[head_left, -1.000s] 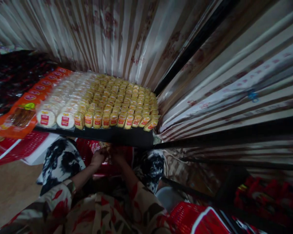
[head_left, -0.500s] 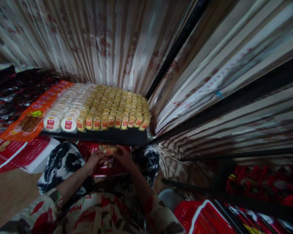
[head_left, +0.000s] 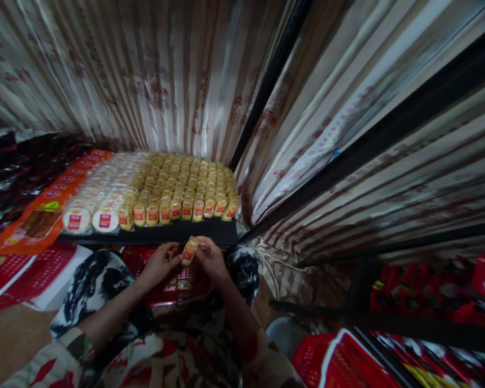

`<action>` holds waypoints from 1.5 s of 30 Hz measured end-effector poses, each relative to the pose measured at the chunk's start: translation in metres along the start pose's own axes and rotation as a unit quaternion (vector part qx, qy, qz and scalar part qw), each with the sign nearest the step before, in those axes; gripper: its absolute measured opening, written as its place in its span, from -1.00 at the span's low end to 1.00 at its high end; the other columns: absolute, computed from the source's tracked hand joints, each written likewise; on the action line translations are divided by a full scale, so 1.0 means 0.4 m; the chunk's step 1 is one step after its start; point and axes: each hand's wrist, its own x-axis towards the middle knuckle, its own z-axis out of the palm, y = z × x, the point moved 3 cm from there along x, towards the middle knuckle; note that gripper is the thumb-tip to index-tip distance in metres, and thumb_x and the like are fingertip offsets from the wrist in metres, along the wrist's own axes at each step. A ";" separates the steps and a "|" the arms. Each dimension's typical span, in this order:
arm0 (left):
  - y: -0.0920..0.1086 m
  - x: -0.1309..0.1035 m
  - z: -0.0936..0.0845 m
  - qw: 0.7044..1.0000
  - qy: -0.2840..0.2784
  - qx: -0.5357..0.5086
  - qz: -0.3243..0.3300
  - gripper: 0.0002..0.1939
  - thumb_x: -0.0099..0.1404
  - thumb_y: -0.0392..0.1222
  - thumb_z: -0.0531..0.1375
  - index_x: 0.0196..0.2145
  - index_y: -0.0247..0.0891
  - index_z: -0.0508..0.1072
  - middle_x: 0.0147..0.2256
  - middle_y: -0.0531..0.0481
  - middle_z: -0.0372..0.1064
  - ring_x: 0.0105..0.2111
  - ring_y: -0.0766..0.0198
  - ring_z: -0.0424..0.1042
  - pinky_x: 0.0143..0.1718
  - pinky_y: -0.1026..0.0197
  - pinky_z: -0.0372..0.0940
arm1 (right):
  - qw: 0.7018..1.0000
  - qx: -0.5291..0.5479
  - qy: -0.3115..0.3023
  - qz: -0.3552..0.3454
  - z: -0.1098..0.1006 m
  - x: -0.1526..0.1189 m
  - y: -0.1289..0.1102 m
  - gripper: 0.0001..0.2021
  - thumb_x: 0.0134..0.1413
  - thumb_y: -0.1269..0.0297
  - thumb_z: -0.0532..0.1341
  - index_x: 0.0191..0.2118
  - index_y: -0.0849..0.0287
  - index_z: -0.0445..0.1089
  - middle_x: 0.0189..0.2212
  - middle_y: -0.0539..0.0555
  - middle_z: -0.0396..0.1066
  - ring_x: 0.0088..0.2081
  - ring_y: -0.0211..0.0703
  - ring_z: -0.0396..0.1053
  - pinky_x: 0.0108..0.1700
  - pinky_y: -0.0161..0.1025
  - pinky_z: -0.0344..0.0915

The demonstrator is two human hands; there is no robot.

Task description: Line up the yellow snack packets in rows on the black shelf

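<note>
A small yellow packet with a red label [head_left: 189, 251] is held upright between my hands, just in front of the black shelf [head_left: 178, 233]. My right hand [head_left: 210, 258] pinches its right side. My left hand [head_left: 161, 263] has its fingers bent at the packet's lower left edge. Rows of similar yellow packets [head_left: 186, 186] stand on the shelf behind, the front row showing red labels. Left of them lie rows of round white packets [head_left: 105, 220]. Below my hands, between the knees, a red basket [head_left: 139, 261] holds more packets.
An orange bag [head_left: 40, 221] and dark shiny packages [head_left: 20, 178] lie at the left. Red baskets stand at lower left and lower right [head_left: 347, 361]. Striped curtains [head_left: 165, 81] hang behind, with black poles [head_left: 267, 86] across them. Red packages [head_left: 436, 291] sit at the right.
Both hands have risen from over the basket toward the shelf edge, and the packet has turned from lying sideways to upright. The view has shifted slightly.
</note>
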 end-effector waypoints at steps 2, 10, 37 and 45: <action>0.034 0.016 0.010 0.999 -0.026 0.013 0.030 -0.55 0.01 -0.09 0.21 -0.12 -0.31 0.39 -0.24 -0.08 0.42 -0.32 0.24 0.39 -0.27 0.22 0.28 | 1.000 -0.014 -0.009 -0.010 -0.012 0.008 -0.012 -0.72 -0.12 0.26 0.19 -0.20 0.16 0.32 -0.33 0.03 0.46 -0.30 -0.20 0.43 -0.22 -0.24 0.38; 0.124 0.089 0.099 0.995 0.013 0.064 0.082 -0.66 0.11 -0.15 0.15 -0.15 -0.32 0.41 -0.32 -0.02 0.38 -0.43 0.31 0.32 -0.34 0.27 0.25 | 0.974 -0.141 0.142 -0.102 -0.067 0.028 -0.040 -0.62 0.01 0.32 0.11 0.01 0.19 0.29 -0.09 0.17 0.35 -0.11 -0.15 0.35 -0.17 -0.24 0.40; 0.222 0.238 0.272 0.963 0.123 0.182 0.154 -0.63 0.24 -0.20 0.08 0.00 -0.33 0.28 -0.17 -0.13 0.30 -0.21 0.17 0.36 -0.18 0.15 0.29 | 0.918 -0.280 0.218 -0.178 -0.134 0.118 0.024 -0.45 -0.02 0.57 -0.10 0.15 0.35 0.16 0.07 0.29 0.15 0.13 -0.13 0.14 0.17 -0.13 0.14; 0.208 0.235 0.269 0.964 0.130 0.144 0.182 -0.86 0.25 -0.18 0.04 -0.25 -0.26 0.29 -0.33 -0.01 0.28 -0.34 0.26 0.34 -0.27 0.20 0.28 | 0.907 -0.313 0.236 -0.158 -0.132 0.123 0.028 -0.51 0.11 0.47 -0.07 0.18 0.20 0.15 0.01 0.23 0.21 0.07 -0.12 0.21 0.10 -0.13 0.21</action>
